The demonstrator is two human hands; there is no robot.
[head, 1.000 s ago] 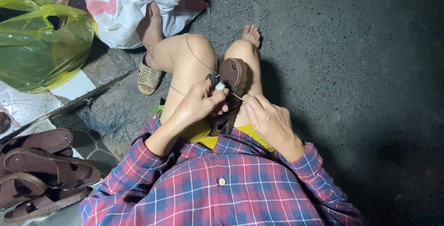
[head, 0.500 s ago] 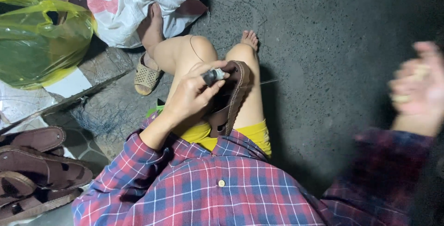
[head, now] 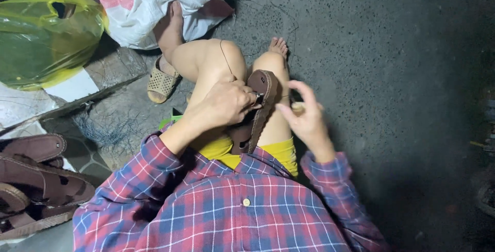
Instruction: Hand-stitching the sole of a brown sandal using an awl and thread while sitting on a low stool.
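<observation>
Meanwhile, left hand (head: 227,102) pinches brown sandal (head: 258,107); right hand (head: 304,118) hovers.

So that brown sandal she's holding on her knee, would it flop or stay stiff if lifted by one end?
The brown sandal probably bends somewhat: its stitched edge curves as it rests between the knees. It looks thin and flat, so likely light, and unlikely to roll. The left hand grips it near the top, while the right hand hovers beside it; its matte surface suggests it isn't slippery.

Matt brown leather sandal (head: 258,108), glossy yellow plastic bag (head: 44,38), rough grey concrete floor (head: 392,51), soft plaid cloth shirt (head: 232,205)
</observation>
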